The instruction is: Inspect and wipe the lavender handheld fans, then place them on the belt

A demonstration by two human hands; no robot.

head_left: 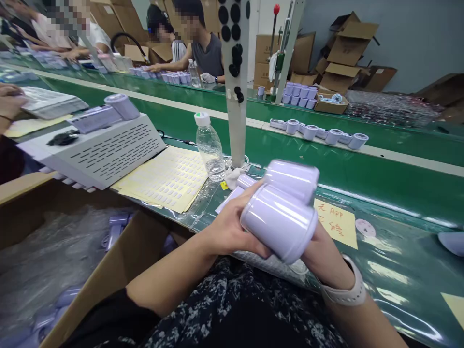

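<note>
My left hand [232,227] is closed around the near lavender cylindrical device [279,222], thumb along its underside. A second lavender cylindrical device [293,176], slightly blurred, sits right behind the first, touching or nearly so. My right hand [321,244], with a pale watch on the wrist, reaches in from the right and supports the pair; its fingers are mostly hidden behind them. Past my left fingers lie a lavender tube-like part [245,181] and a flat pale piece [230,199] on the green bench [398,261].
A water bottle [210,147] stands by a metal post [235,96]. Sticker sheets [170,179] and a slotted white box [108,150] lie left. A handwritten yellow note [337,222] is at right. An open carton [90,285] stands low left. Lavender devices [333,137] line the far ledge; co-workers sit beyond.
</note>
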